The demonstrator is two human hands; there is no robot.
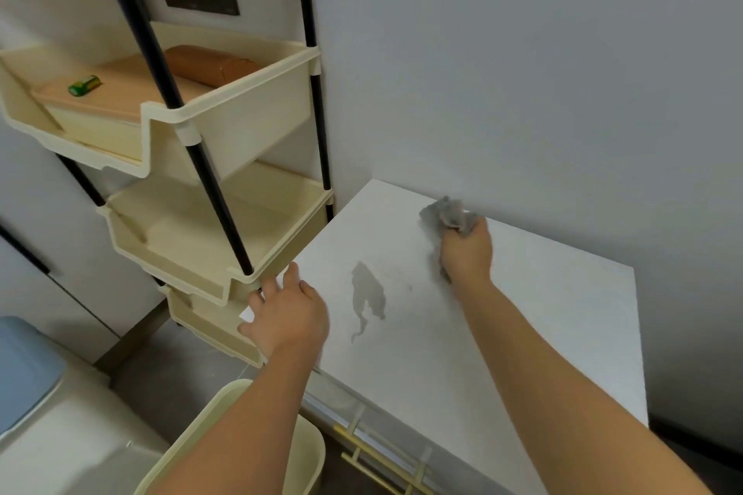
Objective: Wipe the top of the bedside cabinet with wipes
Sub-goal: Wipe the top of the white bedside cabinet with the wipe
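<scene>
The white top of the bedside cabinet (542, 326) fills the right half of the head view. A grey wet smear (368, 295) lies near its left-middle. My right hand (466, 253) grips a crumpled grey wipe (448, 215) and presses it on the top near the back wall. At the cabinet's left edge, my left hand (287, 311) rests with its fingers spread and relaxed, holding nothing.
A cream tiered shelf rack (225, 121) on black poles stands just left of the cabinet, with a brown pack and a green battery in its top tray. A cream bin (225, 438) sits below my left arm. A grey wall (522, 72) backs the cabinet.
</scene>
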